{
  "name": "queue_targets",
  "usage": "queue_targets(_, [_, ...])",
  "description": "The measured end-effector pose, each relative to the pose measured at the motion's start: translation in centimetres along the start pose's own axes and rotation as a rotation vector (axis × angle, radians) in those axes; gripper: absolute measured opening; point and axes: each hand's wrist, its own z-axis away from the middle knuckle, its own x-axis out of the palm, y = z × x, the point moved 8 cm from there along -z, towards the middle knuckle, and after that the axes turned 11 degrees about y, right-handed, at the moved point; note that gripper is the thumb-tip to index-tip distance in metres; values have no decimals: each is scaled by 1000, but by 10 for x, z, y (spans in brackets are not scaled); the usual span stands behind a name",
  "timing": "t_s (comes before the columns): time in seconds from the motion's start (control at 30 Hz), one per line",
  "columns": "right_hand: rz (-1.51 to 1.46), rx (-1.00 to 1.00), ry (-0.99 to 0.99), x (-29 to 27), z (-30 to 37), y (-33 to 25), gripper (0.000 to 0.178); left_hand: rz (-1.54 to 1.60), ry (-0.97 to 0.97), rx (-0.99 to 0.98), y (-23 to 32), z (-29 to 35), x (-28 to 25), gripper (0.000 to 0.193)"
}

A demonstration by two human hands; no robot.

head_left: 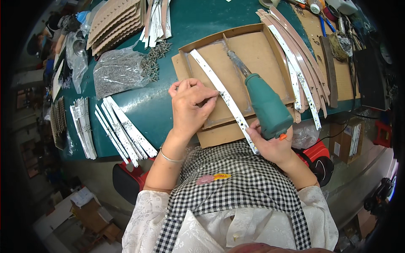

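A long white strip [231, 107] dotted with small dark parts lies slanted across a shallow cardboard tray [253, 45]. My right hand [272, 145] pinches its near end between thumb and fingers. Over that hand rests a green-bodied hand tool [268, 105] with a dark metal shaft and an orange button; whether the fingers also grip it is hidden. My left hand [192, 103] is closed in a pinch at the strip's middle, its fingertips against the strip's left edge. A tiny dark piece shows there, too small to name.
Left, white strips [126, 130] lie near a clear bag [118, 71] of small metal parts, with a loose pile [157, 59] spilling out. Pinkish and white strips [306, 59] are stacked right of the tray. Corrugated brown sheets [116, 25] stand far left; hand tools [327, 23] lie far right.
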Motion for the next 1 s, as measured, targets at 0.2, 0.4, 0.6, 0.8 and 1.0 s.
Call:
queue_targets(0.2, [-96,84,34,5,0,-4,40,-28,-29,64,1,-1,3,15])
queue_targets(0.4, [-123,100,36,9,8,-1,42,9,-44,8,1,-1,1,15])
queue_targets(0.6, [40,-151,34,0,12,-2,40,-4,-3,14,1,0,-2,17])
queue_targets(0.8, [-193,111,20,-29,14,-12,55,12,21,18,2,0,-2,16])
queue_targets(1.0, [-248,152,-59,-47,13,-28,57,35,43,27,-1,3,-2,16])
